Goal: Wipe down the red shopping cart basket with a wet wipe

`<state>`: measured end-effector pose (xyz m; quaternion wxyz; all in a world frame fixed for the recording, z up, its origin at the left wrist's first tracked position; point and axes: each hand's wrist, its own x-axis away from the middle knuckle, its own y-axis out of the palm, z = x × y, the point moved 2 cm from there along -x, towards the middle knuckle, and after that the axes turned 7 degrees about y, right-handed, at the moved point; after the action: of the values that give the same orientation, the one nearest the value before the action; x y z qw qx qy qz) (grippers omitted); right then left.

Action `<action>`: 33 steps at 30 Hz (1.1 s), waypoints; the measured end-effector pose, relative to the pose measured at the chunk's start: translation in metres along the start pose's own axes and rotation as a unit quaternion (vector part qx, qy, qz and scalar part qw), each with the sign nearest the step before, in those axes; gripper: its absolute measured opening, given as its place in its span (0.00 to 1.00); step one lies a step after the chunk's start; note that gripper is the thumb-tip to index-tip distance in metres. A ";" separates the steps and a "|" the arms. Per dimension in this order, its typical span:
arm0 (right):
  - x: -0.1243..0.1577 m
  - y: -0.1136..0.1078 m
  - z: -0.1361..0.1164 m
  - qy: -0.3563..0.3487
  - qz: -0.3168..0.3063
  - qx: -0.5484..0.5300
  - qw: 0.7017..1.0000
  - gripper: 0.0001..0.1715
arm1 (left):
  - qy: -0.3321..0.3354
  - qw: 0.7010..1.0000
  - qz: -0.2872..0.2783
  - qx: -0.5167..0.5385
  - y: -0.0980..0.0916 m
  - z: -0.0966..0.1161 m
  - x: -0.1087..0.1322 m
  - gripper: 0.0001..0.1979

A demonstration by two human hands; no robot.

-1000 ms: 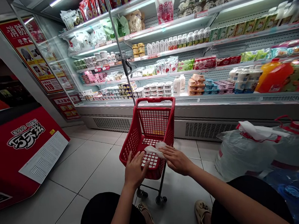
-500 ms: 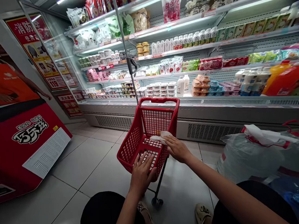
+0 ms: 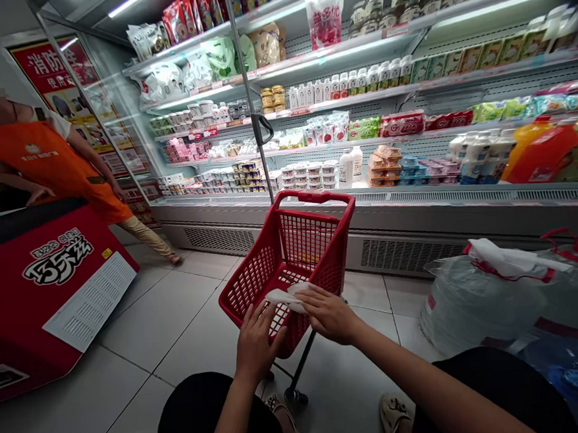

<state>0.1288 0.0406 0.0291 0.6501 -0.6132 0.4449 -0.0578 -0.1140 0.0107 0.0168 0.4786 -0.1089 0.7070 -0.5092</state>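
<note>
A red plastic shopping cart with lattice sides stands in front of my knees, its basket tilted toward me. My right hand presses a crumpled white cloth or tissue over the near part of the basket, by its right side. Resting at the near left rim of the basket is my left hand, fingers stretched out and holding nothing. The cloth's left end comes close to the left fingertips. The cart's handle is at the far end.
Behind the cart runs a refrigerated display full of dairy goods and drinks. A red chest freezer is at left, with a person in an orange apron beside it. Large bagged water bottles sit on the floor at right.
My right hand has drawn the white cloth nearer to me and leftward. My left hand has shifted slightly left and down. The person in the apron has come further into view.
</note>
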 end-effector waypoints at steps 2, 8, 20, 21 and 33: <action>-0.006 -0.007 0.027 0.020 0.007 0.022 1.000 0.33 | 0.018 1.000 -0.010 -0.004 0.001 -0.002 -0.002 0.29; -0.019 -0.023 0.094 0.075 0.036 0.097 0.992 0.27 | 0.028 0.999 -0.025 -0.003 0.000 -0.010 -0.011 0.30; 0.000 -0.039 0.126 0.162 0.110 0.148 0.969 0.32 | -0.011 0.997 -0.060 0.037 -0.018 -0.033 -0.035 0.32; 0.002 -0.035 0.118 0.168 0.117 0.147 0.968 0.32 | -0.013 0.998 -0.056 0.033 -0.013 -0.026 -0.043 0.31; 0.038 -0.066 0.114 0.154 0.087 0.161 0.971 0.36 | -0.023 0.994 -0.107 0.005 0.038 0.030 -0.089 0.40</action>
<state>0.2564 0.0857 0.0487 0.6665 -0.4429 0.5761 -0.1663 -0.0319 0.0668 0.0356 0.4385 -0.1931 0.6776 -0.5579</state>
